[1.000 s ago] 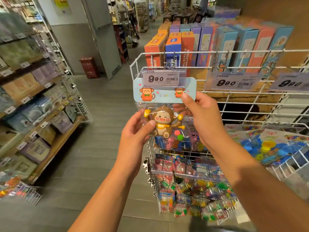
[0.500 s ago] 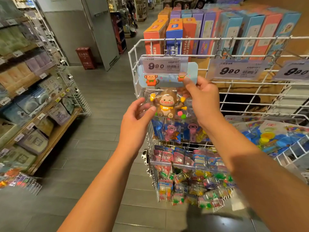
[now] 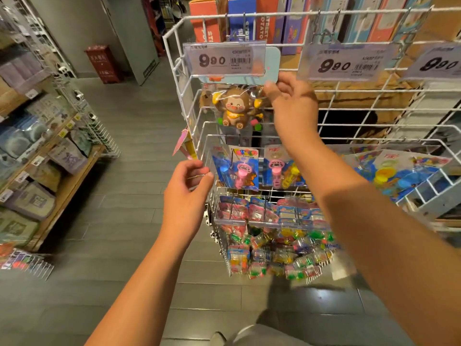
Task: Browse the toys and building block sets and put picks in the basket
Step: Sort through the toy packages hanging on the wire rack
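R hand (image 3: 291,106) pinches the top right corner of the monkey toy pack (image 3: 235,108), which hangs on the white wire rack (image 3: 174,36) under the 9.90 price tag (image 3: 223,59). L hand (image 3: 185,193) is lower, off the pack, fingers loosely curled at a rack wire w/ thumb near; prob. touching it, view's blurry. Below: pink toy packs (image 3: 240,171), small bagged toys (image 3: 274,245). Boxed sets (image 3: 249,21) stand behind the rack.
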